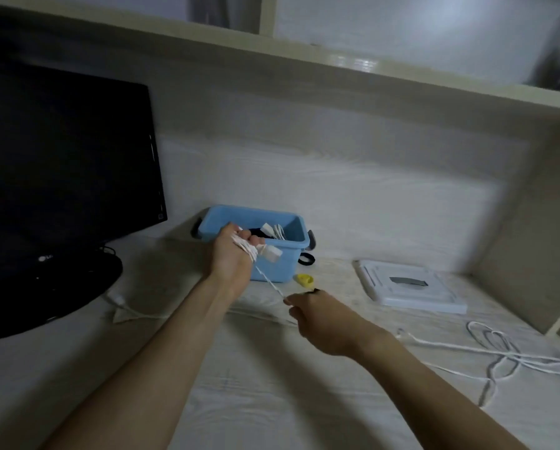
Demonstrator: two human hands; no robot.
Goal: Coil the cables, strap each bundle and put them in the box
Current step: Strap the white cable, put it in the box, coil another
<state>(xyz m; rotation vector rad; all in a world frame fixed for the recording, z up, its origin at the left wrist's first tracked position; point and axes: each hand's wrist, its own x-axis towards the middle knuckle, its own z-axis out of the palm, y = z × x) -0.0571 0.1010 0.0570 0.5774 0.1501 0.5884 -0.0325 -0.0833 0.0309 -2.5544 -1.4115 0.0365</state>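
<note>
The left hand (pixel 231 254) has its fingers curled tight round a bundle of white cable (pixel 246 246) wound into loops, with a white plug block (pixel 273 254) jutting out just past the fingertips. From that fist one strand (pixel 269 282) runs taut, down and to the right, into the right hand (pixel 317 315), whose fingers pinch it; something small and black shows at those fingertips, too blurred to name.

Directly behind the left fingers stands the blue box (pixel 280 266), open, with white and dark cable pieces already inside and dark handles at its ends. Between the box and the right fingertips lies a yellow strap (pixel 305 279); a black loop (pixel 306 258) lies against the box's right end.

Right of the right hand, well apart, a white lid (pixel 408 287) lies flat, and nearer the desk's front a loose white cable (pixel 499 352) sprawls in open loops.

Far left of the left hand a black monitor (pixel 61 177) bears a small pale logo, blurred, seemingly LG. The pale desk (pixel 255 401) lies bare beneath both forearms; a shelf edge (pixel 337 73) overhangs behind.
</note>
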